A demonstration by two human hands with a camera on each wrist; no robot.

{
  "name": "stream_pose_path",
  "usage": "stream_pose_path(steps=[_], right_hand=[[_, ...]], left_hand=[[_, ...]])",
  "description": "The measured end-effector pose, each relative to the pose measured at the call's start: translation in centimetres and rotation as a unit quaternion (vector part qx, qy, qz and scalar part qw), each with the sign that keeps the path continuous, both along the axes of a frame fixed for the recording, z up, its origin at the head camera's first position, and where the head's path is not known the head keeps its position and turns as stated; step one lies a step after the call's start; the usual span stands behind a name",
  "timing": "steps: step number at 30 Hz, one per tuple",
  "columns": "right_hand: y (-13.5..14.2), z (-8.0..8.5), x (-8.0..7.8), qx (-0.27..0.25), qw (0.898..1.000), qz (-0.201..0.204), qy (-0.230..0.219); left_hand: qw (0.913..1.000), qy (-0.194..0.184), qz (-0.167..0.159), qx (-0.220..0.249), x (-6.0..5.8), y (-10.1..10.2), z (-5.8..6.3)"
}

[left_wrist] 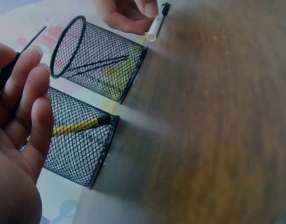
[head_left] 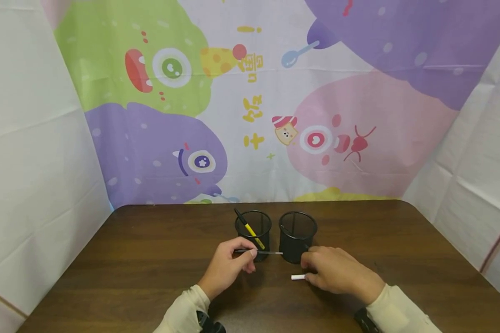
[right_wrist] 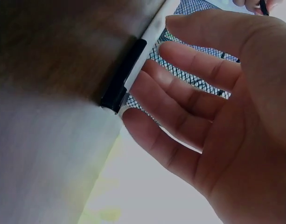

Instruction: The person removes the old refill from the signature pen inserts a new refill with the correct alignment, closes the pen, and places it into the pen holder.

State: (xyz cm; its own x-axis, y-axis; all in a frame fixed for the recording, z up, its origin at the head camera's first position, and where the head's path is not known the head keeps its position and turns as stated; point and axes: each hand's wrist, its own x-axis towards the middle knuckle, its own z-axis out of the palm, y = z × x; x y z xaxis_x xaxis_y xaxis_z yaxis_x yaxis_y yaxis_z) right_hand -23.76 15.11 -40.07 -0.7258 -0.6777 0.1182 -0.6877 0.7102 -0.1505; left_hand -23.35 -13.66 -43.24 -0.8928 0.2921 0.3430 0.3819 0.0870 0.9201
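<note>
My left hand [head_left: 231, 263] pinches a slim black stick [head_left: 271, 253] with a thin grey end, level in front of the left pen cup and pointing right. My right hand [head_left: 341, 270] is low over the table, right of the other cup. A white pen [head_left: 298, 277] with a black cap [right_wrist: 124, 74] lies on the table there, the thumb and fingertips right at its barrel, the fingers only slightly bent. The left black mesh pen cup [left_wrist: 82, 161] holds a yellow-and-black marker [head_left: 252, 231], leaning. Thin dark sticks [left_wrist: 101, 64] show inside the right mesh pen cup [head_left: 291, 249].
Both cups stand side by side on the brown wooden table [head_left: 171, 231], ahead of the hands. A cartoon-printed cloth [head_left: 250, 175] hangs behind the table's far edge. White cloth sheets [head_left: 37, 162] hang at both sides.
</note>
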Motion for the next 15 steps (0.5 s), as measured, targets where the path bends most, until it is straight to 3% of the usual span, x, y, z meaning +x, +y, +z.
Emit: stream_pose_path(steps=[15], right_hand=[[-0.27, 0.12, -0.08, -0.034, 0.999, 0.012, 0.029]], left_hand=[[1.0, 0.001, 0.001, 0.003, 0.05, 0.0, 0.05]])
